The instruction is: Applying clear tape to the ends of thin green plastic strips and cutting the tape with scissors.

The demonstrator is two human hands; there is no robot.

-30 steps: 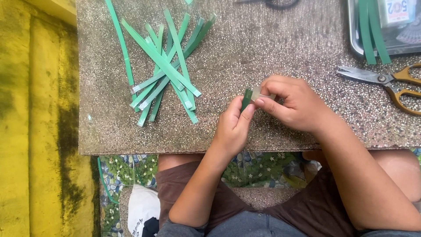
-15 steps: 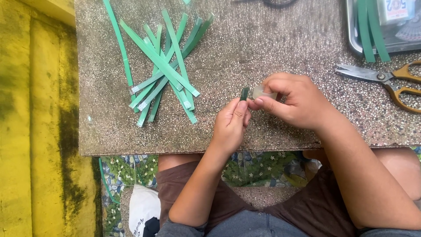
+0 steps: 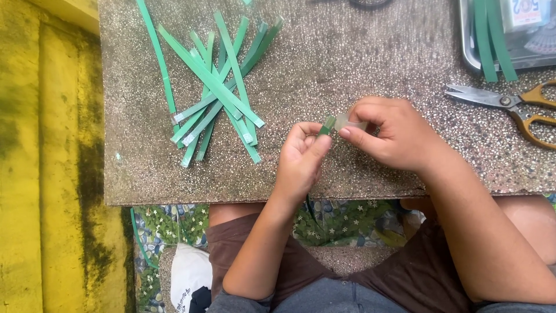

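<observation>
The left hand (image 3: 301,159) pinches a narrow green strip (image 3: 327,126) between thumb and fingers, just above the near edge of a speckled stone table (image 3: 359,64). The right hand (image 3: 394,136) grips a small clear piece (image 3: 347,122) touching the strip's tip. A pile of green strips (image 3: 217,93) lies to the left, scissors (image 3: 509,105) to the right, and a metal tray (image 3: 466,46) at the far right corner.

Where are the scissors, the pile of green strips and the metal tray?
scissors (image 3: 509,104): head view, at the pivot.
green strips (image 3: 217,93): head view, middle of the pile.
tray (image 3: 467,40): head view, its left rim.
</observation>
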